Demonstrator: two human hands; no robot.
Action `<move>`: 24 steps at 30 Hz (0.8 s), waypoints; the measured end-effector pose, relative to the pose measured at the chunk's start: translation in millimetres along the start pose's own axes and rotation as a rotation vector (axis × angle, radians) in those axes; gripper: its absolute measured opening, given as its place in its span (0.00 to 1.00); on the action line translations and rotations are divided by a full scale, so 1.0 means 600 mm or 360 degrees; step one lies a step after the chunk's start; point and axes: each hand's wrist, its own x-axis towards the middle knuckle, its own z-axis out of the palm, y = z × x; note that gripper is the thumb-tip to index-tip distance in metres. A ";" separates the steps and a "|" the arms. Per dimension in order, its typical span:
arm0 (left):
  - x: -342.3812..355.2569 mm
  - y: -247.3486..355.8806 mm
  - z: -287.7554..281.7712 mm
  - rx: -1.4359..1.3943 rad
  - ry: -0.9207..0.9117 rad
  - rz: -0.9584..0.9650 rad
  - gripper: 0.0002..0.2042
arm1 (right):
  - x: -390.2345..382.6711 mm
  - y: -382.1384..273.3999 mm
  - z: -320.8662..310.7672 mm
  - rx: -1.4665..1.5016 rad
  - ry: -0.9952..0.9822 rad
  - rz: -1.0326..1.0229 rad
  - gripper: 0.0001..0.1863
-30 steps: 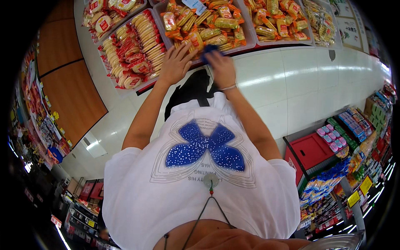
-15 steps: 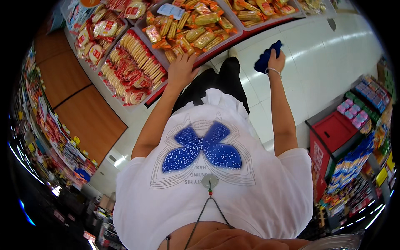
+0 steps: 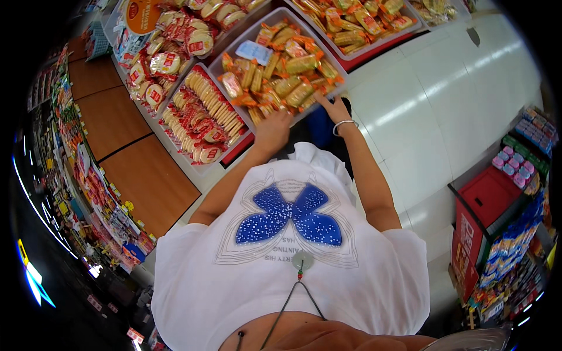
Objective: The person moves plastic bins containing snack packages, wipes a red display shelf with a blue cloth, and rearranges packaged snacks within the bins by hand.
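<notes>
While the left hand [image 3: 274, 130] and right hand [image 3: 336, 110] are touching the packet bin [image 3: 239, 109], their fingers' closure unclear, its stiff near rim is probably offering safest hold for heavy weight.

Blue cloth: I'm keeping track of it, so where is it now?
In the head view's upper half, just right of centre, the blue cloth is just below the right hand, by the near edge of the snack bin.

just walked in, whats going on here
A person in a white shirt has their left hand and right hand at the near edge of a plastic tray of orange-and-gold wrapped snacks. A blue cloth shows below the right hand. Red-packaged round biscuits lie to the tray's left.
</notes>
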 end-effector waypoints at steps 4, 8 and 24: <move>-0.014 0.024 -0.006 -0.0166 0.0002 -0.0021 0.07 | 0.006 0.024 0.008 0.0216 -0.0034 0.0077 0.29; -0.025 -0.004 -0.060 -0.0416 0.0421 -0.0221 0.08 | -0.031 0.000 0.002 0.0097 0.0096 0.0067 0.16; 0.103 -0.430 -0.076 -0.0466 0.0488 -0.0660 0.14 | -0.176 -0.097 -0.053 0.0358 0.0213 0.0195 0.17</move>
